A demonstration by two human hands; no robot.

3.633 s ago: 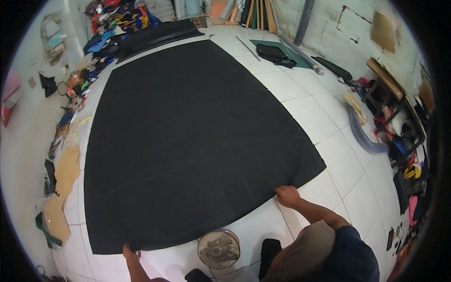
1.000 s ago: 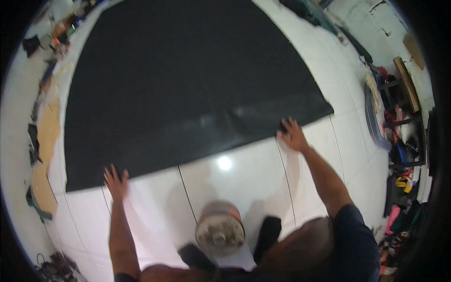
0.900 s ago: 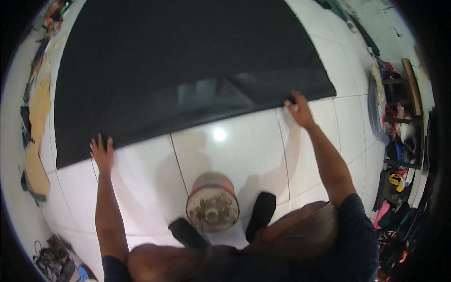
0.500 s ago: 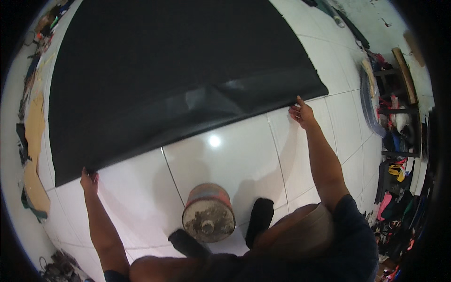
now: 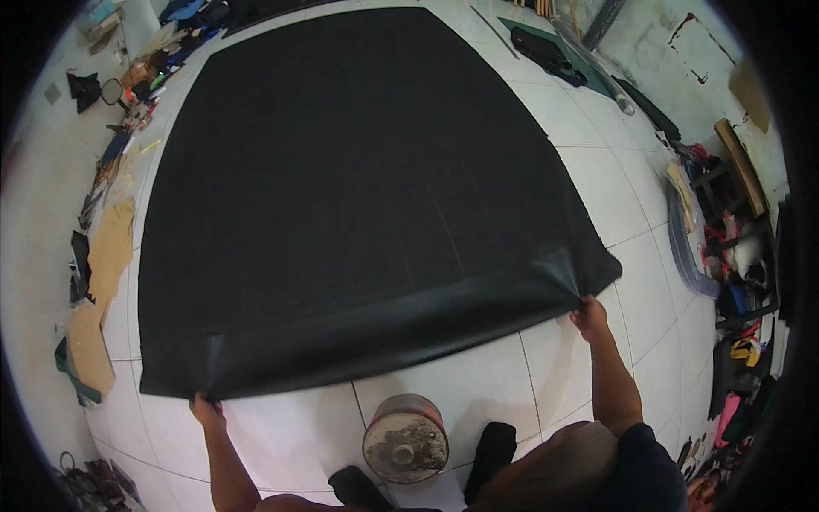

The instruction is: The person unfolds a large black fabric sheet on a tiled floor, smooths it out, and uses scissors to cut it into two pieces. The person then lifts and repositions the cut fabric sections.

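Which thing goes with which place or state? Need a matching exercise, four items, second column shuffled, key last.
1. black sheet
2. left hand
3. round canister
4. tan pieces

A. by the person's feet
B. lying left of the black sheet
C. gripping the black sheet's near edge
D. spread over white floor tiles

Pairs: 1-D, 2-C, 3-A, 4-B

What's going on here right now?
A person is holding the near edge of a large black sheet with both hands: the left hand grips it near the left corner, the right hand near the right one. Creases run into the sheet from both grips, while most of it lies spread over the white tiled floor. A round, worn-topped container stands between the person's dark-covered feet, just short of that edge as seen here.
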